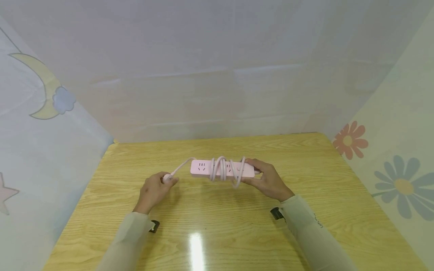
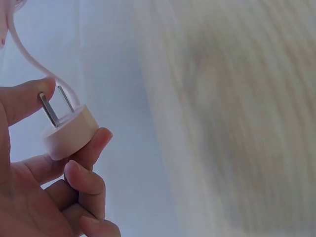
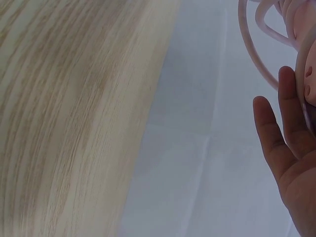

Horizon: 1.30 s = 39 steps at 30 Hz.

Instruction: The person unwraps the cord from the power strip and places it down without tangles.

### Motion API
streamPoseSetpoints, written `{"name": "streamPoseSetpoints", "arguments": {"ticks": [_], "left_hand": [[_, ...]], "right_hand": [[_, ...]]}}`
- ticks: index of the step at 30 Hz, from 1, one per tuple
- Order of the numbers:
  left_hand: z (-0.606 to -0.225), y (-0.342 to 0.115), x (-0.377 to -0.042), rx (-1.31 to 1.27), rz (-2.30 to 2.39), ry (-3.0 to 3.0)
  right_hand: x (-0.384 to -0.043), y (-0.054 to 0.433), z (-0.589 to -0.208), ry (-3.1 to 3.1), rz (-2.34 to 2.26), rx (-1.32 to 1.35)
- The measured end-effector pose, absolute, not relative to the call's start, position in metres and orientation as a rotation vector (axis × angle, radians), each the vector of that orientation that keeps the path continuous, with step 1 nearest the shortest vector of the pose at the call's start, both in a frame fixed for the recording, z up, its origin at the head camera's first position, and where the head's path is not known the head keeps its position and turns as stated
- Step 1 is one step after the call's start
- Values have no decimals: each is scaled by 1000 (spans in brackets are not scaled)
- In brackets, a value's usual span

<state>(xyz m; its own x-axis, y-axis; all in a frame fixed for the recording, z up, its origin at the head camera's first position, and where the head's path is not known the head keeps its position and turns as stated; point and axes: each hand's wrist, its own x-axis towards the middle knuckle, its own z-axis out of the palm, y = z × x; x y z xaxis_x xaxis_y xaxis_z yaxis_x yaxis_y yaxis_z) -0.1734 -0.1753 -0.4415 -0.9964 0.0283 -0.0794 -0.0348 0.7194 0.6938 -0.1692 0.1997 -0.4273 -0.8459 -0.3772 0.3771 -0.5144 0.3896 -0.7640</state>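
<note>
A pink power strip point(image 1: 202, 168) is held level above the table, its pale cord point(image 1: 222, 168) looped several times round the body. My right hand point(image 1: 269, 181) grips the strip's right end, thumb on the near side and fingers on the far side. In the right wrist view two fingers point(image 3: 269, 126) stretch out beside the strip and its loops. My left hand point(image 1: 154, 190) pinches the round plug point(image 2: 71, 133) at the cord's free end, thumb by the two metal prongs point(image 2: 48, 109). A short stretch of cord point(image 1: 183, 164) runs between plug and strip.
The wooden table point(image 1: 217, 210) has a far edge against a pale cloth backdrop point(image 1: 217, 105). Cloth walls with a moon print point(image 1: 47, 86) and flower prints point(image 1: 405, 186) rise at the left and right. Dark straps show at both cuffs.
</note>
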Motion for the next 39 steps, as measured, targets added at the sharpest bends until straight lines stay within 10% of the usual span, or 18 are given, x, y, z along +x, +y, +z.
{"name": "streamPoseSetpoints", "arguments": {"ticks": [39], "left_hand": [[-422, -179, -177, 20, 1338, 2946]], "right_hand": [[-171, 197, -430, -2492, 1473, 852]]}}
